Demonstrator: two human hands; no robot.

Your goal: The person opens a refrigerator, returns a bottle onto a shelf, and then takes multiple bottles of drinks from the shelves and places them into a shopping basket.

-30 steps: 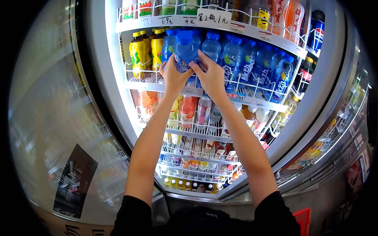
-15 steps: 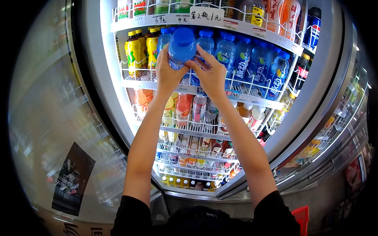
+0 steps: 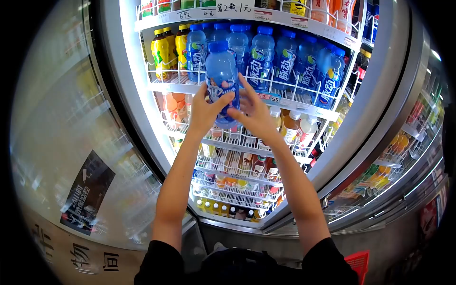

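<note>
Both hands, the left hand [image 3: 209,109] and right hand [image 3: 252,114], curl partly open around a translucent blue plastic bottle [image 3: 222,76], before the white wire shelf's front edge [image 3: 190,89].

Counts by kind, placed relative to the fingers [image 3: 247,88]. Hands: two, one left hand [image 3: 205,113] and one right hand [image 3: 259,121]. Blue bottle [image 3: 221,71] between the fingers: one. Shelved blue-capped bottles [image 3: 261,54], beyond and to either side: at least seven. Yellow bottles [image 3: 160,54], upper left: at least three. White-capped bottles [image 3: 290,127], lower right: three. Red basket [image 3: 358,263], far lower right: one. Dark poster [image 3: 88,192], far lower left: one.
</note>
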